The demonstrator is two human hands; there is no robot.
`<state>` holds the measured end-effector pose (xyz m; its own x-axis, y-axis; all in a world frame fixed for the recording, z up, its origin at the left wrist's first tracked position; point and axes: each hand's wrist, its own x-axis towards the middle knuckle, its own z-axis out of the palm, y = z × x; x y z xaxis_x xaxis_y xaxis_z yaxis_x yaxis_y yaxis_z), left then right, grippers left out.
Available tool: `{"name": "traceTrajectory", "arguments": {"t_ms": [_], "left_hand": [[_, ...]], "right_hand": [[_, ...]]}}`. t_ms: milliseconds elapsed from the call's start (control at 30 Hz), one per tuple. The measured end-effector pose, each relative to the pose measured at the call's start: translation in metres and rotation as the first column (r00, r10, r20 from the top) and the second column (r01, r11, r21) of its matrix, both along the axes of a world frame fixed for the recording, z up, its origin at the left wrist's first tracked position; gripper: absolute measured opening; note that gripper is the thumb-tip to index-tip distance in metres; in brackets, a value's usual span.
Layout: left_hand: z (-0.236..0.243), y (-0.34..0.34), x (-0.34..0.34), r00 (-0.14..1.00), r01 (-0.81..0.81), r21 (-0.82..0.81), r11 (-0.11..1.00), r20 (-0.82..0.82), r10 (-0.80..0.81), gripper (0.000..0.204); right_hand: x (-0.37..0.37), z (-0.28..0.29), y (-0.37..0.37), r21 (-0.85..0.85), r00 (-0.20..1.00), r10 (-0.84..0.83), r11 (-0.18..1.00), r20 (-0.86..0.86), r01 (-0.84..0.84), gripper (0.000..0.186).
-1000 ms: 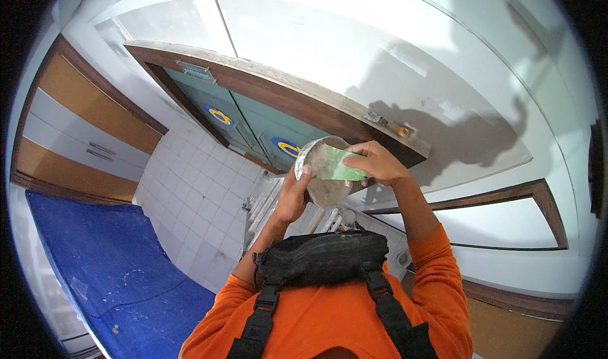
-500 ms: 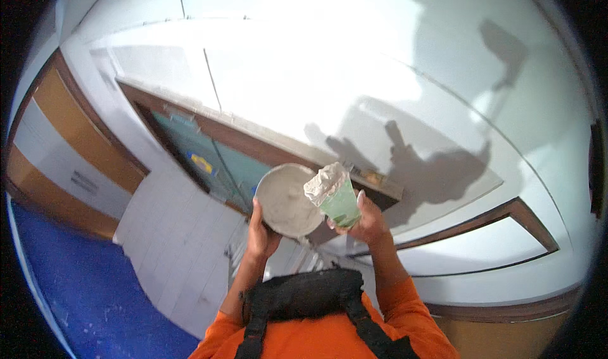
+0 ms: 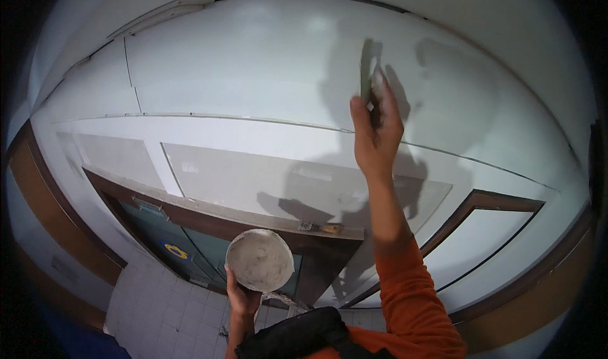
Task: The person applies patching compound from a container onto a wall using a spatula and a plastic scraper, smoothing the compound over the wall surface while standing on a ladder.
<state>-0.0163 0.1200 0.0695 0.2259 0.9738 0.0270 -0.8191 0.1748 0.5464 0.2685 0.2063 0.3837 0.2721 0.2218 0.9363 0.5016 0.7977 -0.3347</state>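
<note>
Our right hand (image 3: pixel 379 131), gripping the scraper (image 3: pixel 365 68), has risen from beside the bowl (image 3: pixel 259 231) toward the wall (image 3: pixel 253 61) above the door (image 3: pixel 206 242), while our left hand (image 3: pixel 240 296) holds that bowl before the door, so work seems to have shifted wallward.

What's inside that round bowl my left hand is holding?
Inside the bowl is a pale, uneven paste. The bowl's bottom can't be seen because the paste covers it.
</note>
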Motion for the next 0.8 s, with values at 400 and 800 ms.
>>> {"name": "traceTrajectory", "arguments": {"t_ms": [400,800], "left_hand": [[-0.009,0.0,-0.004,1.0,-0.016,0.005,1.0,-0.012,0.016,0.081],[-0.012,0.001,-0.007,1.0,-0.003,-0.007,1.0,0.01,0.003,0.079]], "right_hand": [[0.025,0.063,0.062,0.289,0.616,-0.787,0.58,-0.044,0.762,0.051],[0.027,0.077,0.074,0.239,0.415,-0.91,0.405,0.01,0.882,0.054]]}}
